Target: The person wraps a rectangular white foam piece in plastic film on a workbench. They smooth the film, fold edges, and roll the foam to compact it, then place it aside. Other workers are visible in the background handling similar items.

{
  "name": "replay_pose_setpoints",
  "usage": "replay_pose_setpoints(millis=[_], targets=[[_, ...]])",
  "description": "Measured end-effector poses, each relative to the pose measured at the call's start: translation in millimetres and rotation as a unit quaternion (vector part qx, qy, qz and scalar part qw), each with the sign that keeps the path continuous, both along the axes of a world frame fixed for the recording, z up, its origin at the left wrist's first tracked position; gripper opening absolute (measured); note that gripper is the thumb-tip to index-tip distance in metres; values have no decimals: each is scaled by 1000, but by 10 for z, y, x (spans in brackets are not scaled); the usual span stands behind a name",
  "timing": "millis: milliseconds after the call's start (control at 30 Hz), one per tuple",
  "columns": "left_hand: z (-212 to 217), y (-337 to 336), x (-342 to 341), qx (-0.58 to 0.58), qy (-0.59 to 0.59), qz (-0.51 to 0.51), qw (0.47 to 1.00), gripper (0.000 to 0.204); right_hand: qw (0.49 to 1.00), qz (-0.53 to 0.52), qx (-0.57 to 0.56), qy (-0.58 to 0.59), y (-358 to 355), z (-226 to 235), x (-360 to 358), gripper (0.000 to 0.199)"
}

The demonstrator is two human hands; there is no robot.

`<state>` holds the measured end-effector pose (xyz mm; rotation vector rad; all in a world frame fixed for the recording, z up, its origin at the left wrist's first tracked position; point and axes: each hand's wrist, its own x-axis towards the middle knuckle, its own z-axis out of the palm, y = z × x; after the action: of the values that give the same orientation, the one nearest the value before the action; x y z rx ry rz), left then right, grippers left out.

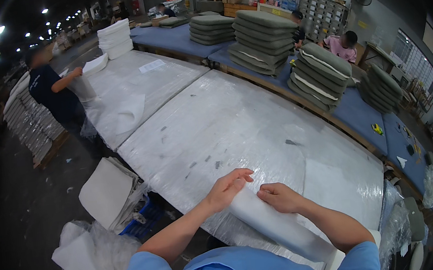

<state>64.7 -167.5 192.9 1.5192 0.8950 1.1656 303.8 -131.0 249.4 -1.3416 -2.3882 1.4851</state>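
Note:
A long white soft sheet (267, 215), looking like foam folded or rolled lengthwise, lies at the near edge of the table in front of me. My left hand (228, 188) is at its far left corner, thumb against the sheet and fingers curved past its end. My right hand (281, 198) is closed on the sheet's right edge, thumb on top and fingers bent. Its near end runs back beneath my right forearm, beside another white piece (336, 264). The undersides of both grips are hidden.
The plastic-covered table (215, 119) stretches ahead. Behind it, a blue bench (360, 120) carries stacks of grey-green cushions (264, 37). At left stand a blue crate (143, 216) with white pads (107, 191) and bagged white foam (82, 265). A co-worker (56, 91) handles white pads.

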Motion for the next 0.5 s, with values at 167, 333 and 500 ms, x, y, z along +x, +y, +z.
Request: replay_pose_setpoints(millis=[167, 333, 500], targets=[[33, -22, -185, 42, 32, -106, 993, 63, 994, 29, 96, -50, -137, 325, -184, 38], [36, 40, -199, 0, 46, -99, 994, 67, 999, 2, 37, -40, -89, 133, -262, 37], [-10, 11, -140, 7, 35, -75, 997, 66, 999, -34, -6, -13, -42, -34, -235, 39]])
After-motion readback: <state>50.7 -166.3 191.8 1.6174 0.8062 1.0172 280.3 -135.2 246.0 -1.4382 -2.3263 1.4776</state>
